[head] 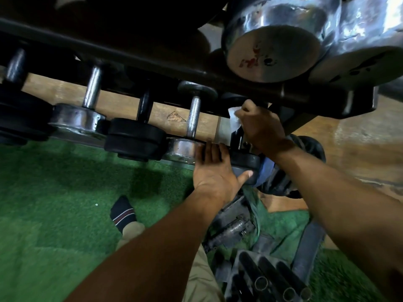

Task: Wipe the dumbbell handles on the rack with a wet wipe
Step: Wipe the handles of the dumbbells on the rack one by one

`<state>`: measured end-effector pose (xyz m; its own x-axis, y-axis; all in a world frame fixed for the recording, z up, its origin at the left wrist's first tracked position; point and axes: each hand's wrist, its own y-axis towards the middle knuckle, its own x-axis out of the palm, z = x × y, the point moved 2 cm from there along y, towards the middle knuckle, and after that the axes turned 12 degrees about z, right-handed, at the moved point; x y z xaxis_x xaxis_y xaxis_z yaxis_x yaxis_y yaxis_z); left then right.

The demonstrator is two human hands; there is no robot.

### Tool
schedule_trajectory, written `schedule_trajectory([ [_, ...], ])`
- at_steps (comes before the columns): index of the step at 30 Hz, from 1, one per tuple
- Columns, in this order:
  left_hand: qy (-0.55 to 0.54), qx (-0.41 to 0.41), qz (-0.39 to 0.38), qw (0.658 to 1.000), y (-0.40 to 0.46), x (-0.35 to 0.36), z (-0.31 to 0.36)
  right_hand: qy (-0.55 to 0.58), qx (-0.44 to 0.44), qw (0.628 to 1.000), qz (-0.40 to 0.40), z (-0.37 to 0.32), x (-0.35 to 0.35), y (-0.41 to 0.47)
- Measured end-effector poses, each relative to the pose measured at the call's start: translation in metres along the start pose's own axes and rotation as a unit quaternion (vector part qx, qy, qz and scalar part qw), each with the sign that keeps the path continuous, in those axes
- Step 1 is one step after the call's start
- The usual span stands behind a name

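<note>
Several dumbbells lie in a row on the lower shelf of a dark rack (130, 55). My right hand (260, 124) grips a white wet wipe (234, 118) wrapped round the handle of the rightmost dumbbell, whose handle is mostly hidden by the hand. My left hand (214, 168) rests with straight fingers on that dumbbell's black front plate (246, 160), thumb under its edge. To the left stands a chrome dumbbell with a bare handle (193, 118), then a black one (136, 138) and another chrome one (91, 88).
Big chrome dumbbell heads (272, 53) sit on the upper shelf, close overhead. Green turf (54, 203) covers the floor, with my socked foot (124, 212) on it. Metal tubes and bars (272, 277) lie at the lower right. Wooden floor (359, 149) shows at right.
</note>
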<state>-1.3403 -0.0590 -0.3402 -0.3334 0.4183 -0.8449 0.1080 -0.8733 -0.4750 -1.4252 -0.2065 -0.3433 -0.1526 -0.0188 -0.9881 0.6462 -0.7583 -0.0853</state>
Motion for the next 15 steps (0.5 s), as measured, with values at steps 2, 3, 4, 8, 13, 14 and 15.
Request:
schedule_trajectory([
  [2,-0.005,-0.001,0.001,1.000,0.000,0.000,0.000,-0.044,-0.021,0.998,-0.029,-0.005,0.002,0.005],
  [3,-0.008,-0.001,0.001,1.000,0.000,0.000,-0.001,-0.067,-0.034,0.997,-0.035,-0.009,0.004,0.007],
  [4,-0.012,-0.001,0.002,1.000,0.000,0.000,-0.001,-0.080,-0.055,0.994,-0.040,-0.012,0.006,0.010],
  [8,-0.007,0.003,0.009,1.000,0.000,-0.001,0.000,-0.138,-0.125,0.976,-0.109,-0.018,0.013,0.018],
  [13,-0.006,0.000,0.014,1.000,0.000,-0.002,0.000,-0.152,-0.182,0.955,-0.176,-0.037,-0.001,0.033],
  [14,-0.006,-0.001,0.016,1.000,0.000,-0.001,0.000,-0.142,-0.188,0.953,-0.191,-0.039,-0.003,0.032],
  [15,-0.007,-0.001,0.016,1.000,0.000,-0.001,-0.001,-0.129,-0.187,0.951,-0.212,-0.038,-0.005,0.031],
])
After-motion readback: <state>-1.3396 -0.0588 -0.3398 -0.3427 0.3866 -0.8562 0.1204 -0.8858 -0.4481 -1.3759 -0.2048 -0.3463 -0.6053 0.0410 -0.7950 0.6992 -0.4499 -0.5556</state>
